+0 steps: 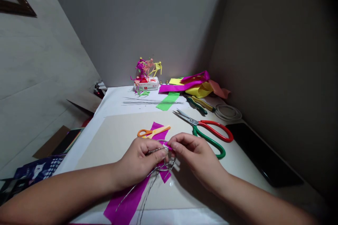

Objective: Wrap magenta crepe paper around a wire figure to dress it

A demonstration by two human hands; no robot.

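My left hand [148,158] grips a frame of twisted silvery wire [166,165] with a ring-shaped part, its thumb and forefinger closed on it. Two wire legs trail down toward the table's front edge. With thumb and forefinger pinched, my right hand [195,154] holds a small piece of magenta crepe paper against the wire. Below both hands lies a longer magenta crepe paper strip [129,200] on the beige board. Just beyond my fingers are small orange-handled scissors [150,132], resting on the magenta paper.
Large scissors [195,122] with red and green handles lie right of centre, beside a black tablet-like slab [264,154]. Farther back are pliers [196,103], a white wire coil [228,111], coloured crepe strips [198,86], thin straight wires [148,101] and small paper-wrapped figures [149,66] on a box [147,84].
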